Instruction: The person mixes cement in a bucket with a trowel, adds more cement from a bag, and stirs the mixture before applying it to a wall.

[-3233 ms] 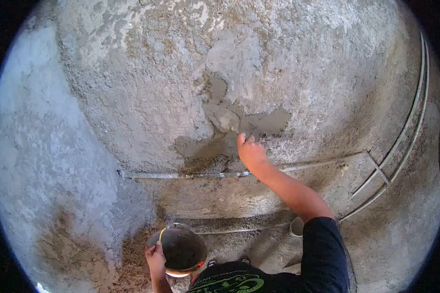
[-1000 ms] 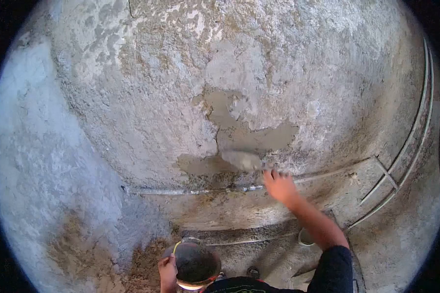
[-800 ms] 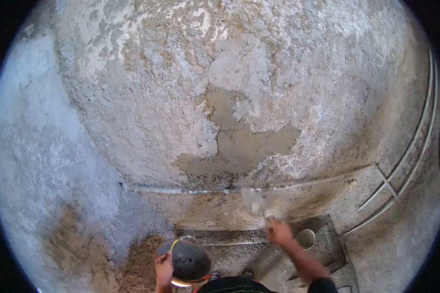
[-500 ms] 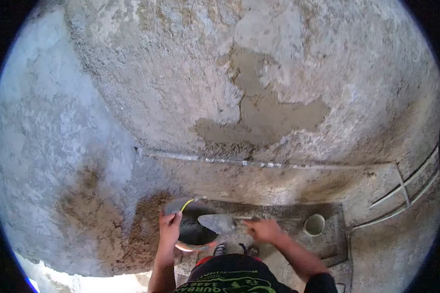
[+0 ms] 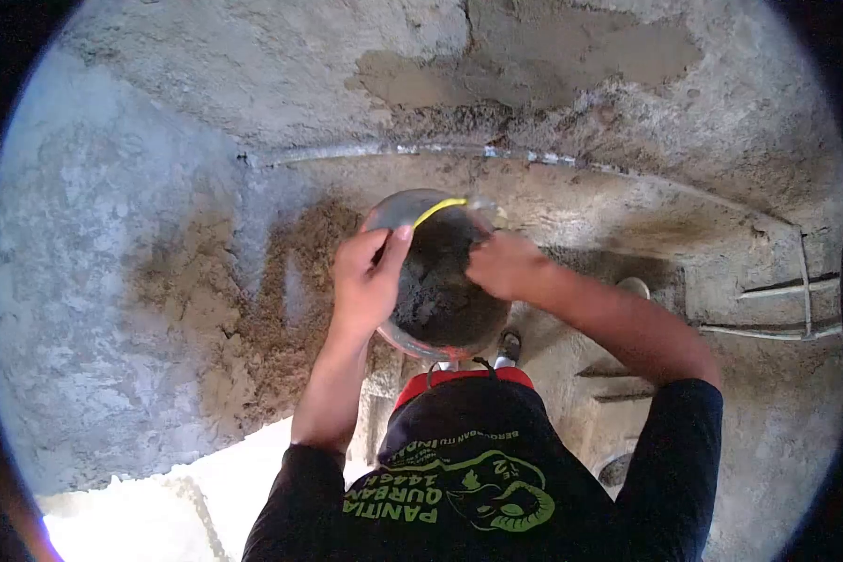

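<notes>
Wall point(image 5: 281, 66) matt and rough, darker patch point(image 5: 571, 61) smoother, shirt point(image 5: 571, 440) matt cloth, mix point(image 5: 440, 304) in the bucket point(image 5: 406, 341) dull and lumpy

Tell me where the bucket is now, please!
In the head view, the bucket is near the middle, between the left hand on its rim and the right hand, above the red shorts.

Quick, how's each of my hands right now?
Left hand: closed on the bucket, at the yellow strip.
Right hand: closed, by the bucket's right side; what it holds can't be told.
</notes>
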`<state>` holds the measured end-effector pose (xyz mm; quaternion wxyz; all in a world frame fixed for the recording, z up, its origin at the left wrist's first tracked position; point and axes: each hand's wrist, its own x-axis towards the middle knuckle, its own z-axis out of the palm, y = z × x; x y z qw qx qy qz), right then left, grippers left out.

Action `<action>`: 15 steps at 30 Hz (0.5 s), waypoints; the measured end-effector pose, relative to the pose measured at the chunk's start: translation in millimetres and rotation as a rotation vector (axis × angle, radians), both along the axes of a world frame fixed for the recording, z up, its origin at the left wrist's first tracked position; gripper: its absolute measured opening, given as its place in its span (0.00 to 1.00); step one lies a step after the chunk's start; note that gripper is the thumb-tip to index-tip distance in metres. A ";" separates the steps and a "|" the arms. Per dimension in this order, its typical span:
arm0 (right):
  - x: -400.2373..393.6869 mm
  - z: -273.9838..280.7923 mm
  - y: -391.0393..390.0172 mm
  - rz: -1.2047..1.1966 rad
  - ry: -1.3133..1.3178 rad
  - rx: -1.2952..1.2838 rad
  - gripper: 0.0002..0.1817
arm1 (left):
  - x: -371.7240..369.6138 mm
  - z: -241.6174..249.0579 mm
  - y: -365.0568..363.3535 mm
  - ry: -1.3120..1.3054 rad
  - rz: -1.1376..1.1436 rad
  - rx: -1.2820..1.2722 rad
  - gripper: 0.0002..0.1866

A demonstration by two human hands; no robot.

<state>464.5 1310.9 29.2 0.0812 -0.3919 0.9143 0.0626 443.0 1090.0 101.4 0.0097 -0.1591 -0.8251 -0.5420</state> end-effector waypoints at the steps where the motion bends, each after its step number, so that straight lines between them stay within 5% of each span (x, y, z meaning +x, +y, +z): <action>1: 5.9 2.1 7.4 -0.081 -0.076 -0.037 0.09 | -5.0 -1.4 8.8 -0.029 0.001 -0.034 0.23; 9: 50.9 -16.1 20.1 -0.122 -0.356 -0.292 0.13 | -16.4 -28.6 56.8 -0.160 -0.087 -0.246 0.25; 15: 66.9 -17.4 20.7 -0.172 -0.543 -0.206 0.15 | -7.3 -32.0 49.9 -0.269 -0.090 -0.237 0.27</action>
